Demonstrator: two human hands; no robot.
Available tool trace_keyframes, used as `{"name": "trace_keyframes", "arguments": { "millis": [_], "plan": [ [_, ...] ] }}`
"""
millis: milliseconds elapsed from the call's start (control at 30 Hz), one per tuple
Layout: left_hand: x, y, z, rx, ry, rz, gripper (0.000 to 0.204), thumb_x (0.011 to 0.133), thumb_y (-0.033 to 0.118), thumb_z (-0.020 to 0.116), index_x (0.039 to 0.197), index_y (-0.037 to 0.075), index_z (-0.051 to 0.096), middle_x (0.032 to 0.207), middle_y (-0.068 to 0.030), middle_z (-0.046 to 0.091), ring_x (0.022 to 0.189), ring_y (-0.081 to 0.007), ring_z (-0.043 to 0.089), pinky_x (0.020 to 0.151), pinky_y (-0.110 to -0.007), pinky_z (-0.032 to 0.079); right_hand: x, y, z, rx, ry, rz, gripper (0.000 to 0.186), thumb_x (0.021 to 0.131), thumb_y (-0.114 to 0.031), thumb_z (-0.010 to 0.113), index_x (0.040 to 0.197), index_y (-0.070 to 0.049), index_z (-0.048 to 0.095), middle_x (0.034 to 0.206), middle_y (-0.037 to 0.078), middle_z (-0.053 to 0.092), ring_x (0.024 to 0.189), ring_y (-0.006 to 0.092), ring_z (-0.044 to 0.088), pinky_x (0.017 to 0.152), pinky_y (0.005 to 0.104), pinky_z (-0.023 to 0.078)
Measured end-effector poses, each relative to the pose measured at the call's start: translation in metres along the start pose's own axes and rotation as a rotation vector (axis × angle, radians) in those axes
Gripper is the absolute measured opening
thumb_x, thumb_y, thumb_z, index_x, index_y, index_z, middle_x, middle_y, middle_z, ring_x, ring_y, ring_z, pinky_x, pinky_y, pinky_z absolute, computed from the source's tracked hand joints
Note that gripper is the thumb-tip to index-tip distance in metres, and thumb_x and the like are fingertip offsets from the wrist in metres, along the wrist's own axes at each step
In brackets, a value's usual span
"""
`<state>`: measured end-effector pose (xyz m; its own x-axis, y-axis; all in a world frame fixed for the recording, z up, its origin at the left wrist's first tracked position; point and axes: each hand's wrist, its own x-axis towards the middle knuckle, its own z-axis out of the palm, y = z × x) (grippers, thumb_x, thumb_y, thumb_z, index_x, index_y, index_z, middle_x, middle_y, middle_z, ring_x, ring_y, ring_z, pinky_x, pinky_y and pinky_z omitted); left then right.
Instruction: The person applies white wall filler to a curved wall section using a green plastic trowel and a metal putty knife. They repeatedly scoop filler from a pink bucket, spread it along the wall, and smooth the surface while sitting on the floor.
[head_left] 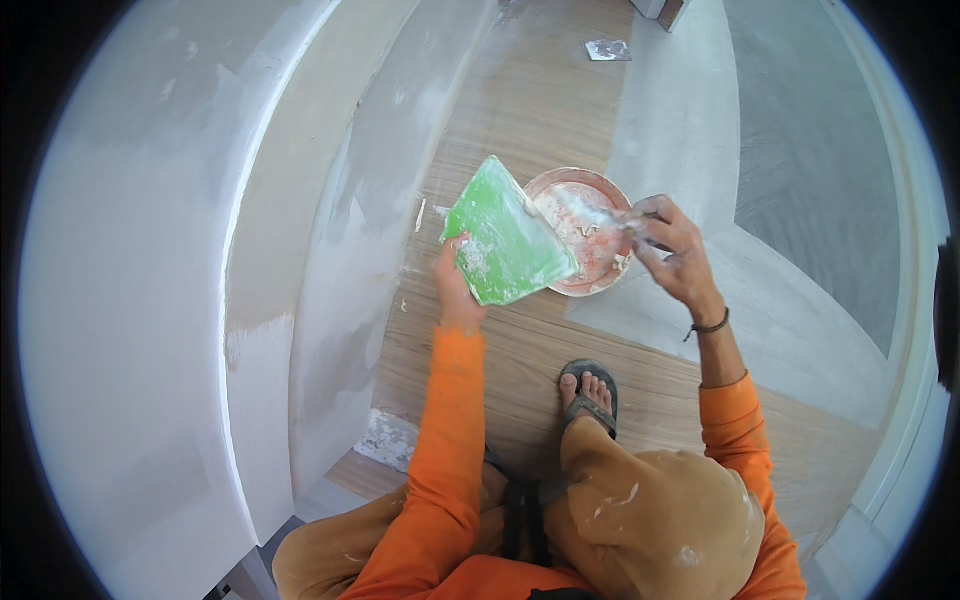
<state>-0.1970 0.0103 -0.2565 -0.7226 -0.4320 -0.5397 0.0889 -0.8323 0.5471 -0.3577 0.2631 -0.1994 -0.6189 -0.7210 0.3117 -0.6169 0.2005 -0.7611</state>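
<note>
My left hand (458, 288) grips the lower left edge of a square green hawk board (512, 240), smeared with white plaster and tilted. Right beside it, partly hidden behind the board, a round reddish tub (588, 176) has white plaster stuck on its inner wall and bottom. Over the tub, my right hand (676, 250) is closed around the handle of a plaster-coated putty knife (592, 212). Motion smears the knife, so its blade shape is unclear. A dark band circles my right wrist.
Plastered wall panels (330, 240) rise along the left. Wood-look flooring (500, 350) and grey sheets (680, 100) lie below. A small whitish plate (608, 50) rests on the floor farther off. My sandalled foot (590, 390) is near the tub, and a plaster-stained piece (388, 440) lies by the wall.
</note>
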Motion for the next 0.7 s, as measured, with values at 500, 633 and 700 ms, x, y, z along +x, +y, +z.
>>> {"name": "trace_keyframes", "arguments": {
  "millis": [500,633,700],
  "plan": [
    [-0.059,0.029,0.001,0.038,-0.039,0.159,0.031,0.088,0.023,0.061,0.109,0.0,0.064,0.101,-0.0094,0.067,0.093,-0.0237,0.066,0.085,-0.037,0.054,-0.009,-0.017,0.016,-0.179,-0.089,-0.109,0.042,0.076,0.004,0.07,0.113,-0.016,0.075,0.107,0.012,0.057,0.099,0.0313,0.056,0.088,0.0416,0.048],
    [-0.064,0.035,0.002,0.024,-0.005,0.186,0.028,0.091,0.023,0.059,0.11,0.003,0.064,0.099,-0.0086,0.068,0.091,-0.0215,0.067,0.081,-0.034,0.055,-0.022,0.008,0.027,-0.244,-0.195,0.061,0.032,0.08,0.001,0.067,0.109,-0.011,0.074,0.104,0.012,0.057,0.1,0.033,0.055,0.091,0.0432,0.046],
    [-0.064,0.032,0.002,-0.029,-0.033,0.217,0.031,0.091,0.025,0.058,0.113,0.004,0.063,0.102,-0.0087,0.067,0.094,-0.0224,0.067,0.083,-0.036,0.055,-0.028,0.016,0.039,-0.364,-0.275,0.107,0.029,0.081,0.0,0.065,0.108,-0.008,0.072,0.104,0.012,0.057,0.102,0.0336,0.055,0.092,0.0447,0.045]
  ]
}}
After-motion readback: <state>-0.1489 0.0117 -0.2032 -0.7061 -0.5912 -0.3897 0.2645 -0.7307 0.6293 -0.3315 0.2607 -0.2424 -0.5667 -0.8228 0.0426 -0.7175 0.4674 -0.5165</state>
